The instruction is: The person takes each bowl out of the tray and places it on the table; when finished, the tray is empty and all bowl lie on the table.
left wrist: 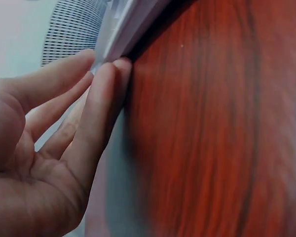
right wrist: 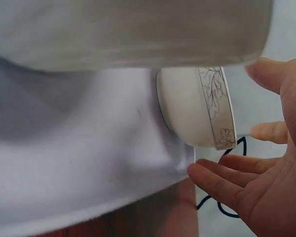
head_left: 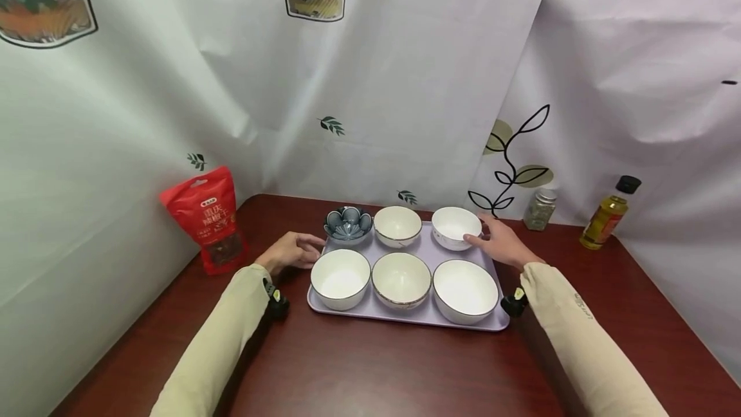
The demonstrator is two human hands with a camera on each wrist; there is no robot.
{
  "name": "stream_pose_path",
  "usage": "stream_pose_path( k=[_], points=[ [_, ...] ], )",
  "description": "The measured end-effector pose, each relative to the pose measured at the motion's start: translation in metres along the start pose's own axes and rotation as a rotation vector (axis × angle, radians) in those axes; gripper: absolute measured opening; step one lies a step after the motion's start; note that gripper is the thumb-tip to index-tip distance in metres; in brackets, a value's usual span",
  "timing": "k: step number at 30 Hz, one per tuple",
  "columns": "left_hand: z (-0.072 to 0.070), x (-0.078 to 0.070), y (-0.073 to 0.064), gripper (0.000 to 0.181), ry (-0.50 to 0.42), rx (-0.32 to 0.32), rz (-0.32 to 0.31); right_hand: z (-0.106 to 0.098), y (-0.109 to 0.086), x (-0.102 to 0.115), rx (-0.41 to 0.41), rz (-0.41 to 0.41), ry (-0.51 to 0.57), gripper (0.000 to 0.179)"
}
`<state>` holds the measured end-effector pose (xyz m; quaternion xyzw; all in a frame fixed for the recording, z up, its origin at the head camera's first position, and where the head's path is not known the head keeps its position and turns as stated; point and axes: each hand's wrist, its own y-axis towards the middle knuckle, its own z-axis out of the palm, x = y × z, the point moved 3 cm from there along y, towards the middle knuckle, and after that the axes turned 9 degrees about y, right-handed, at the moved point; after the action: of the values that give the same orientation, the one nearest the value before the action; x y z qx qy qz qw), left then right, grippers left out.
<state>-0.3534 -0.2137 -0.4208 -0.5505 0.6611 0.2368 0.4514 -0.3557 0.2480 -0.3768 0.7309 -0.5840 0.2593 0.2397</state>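
A lilac tray [head_left: 370, 311] on the table carries two rows of bowls. Beside its left edge is my left hand [head_left: 292, 251]; in the left wrist view, fingertips [left wrist: 119, 66] meet the tray's rim [left wrist: 133, 29] with fingers extended. My right hand [head_left: 502, 243] is at the back right white bowl [head_left: 457, 227], thumb overlapping its side. The right wrist view shows my right hand [right wrist: 266, 182] with fingers spread around that bowl, which has a leaf-patterned band [right wrist: 214, 98]. A nearer white bowl [right wrist: 138, 34] fills the top of that view.
A dark blue petal-shaped bowl [head_left: 348, 224] and a cream bowl [head_left: 397, 226] share the back row. Three bowls stand in front. A red pouch [head_left: 211, 221] leans at left. A spice jar [head_left: 540, 210] and an oil bottle [head_left: 604, 217] stand at right, near the cloth backdrop [head_left: 405, 82].
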Motion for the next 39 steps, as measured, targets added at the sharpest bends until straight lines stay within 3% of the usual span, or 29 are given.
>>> stream_pose_path(
  k=[6,13,22,33,39],
  points=[
    [0.000,0.002,0.007,0.050,-0.014,-0.016,-0.035,0.002,0.005,-0.004,0.017,0.053,0.065,0.074],
    [0.002,0.005,0.006,0.053,-0.058,0.021,-0.034,0.008,0.012,-0.018,0.104,0.165,0.387,0.068],
    [0.000,0.004,0.004,0.051,-0.033,-0.015,-0.033,0.006,0.015,-0.019,0.150,0.182,0.567,0.069],
    [0.000,0.006,0.001,0.057,-0.005,0.037,-0.002,-0.004,0.009,-0.022,0.088,0.241,0.665,0.069],
    [-0.002,0.008,-0.001,0.059,0.044,0.054,0.035,-0.017,0.002,-0.021,0.097,0.203,0.692,0.071]
  ],
)
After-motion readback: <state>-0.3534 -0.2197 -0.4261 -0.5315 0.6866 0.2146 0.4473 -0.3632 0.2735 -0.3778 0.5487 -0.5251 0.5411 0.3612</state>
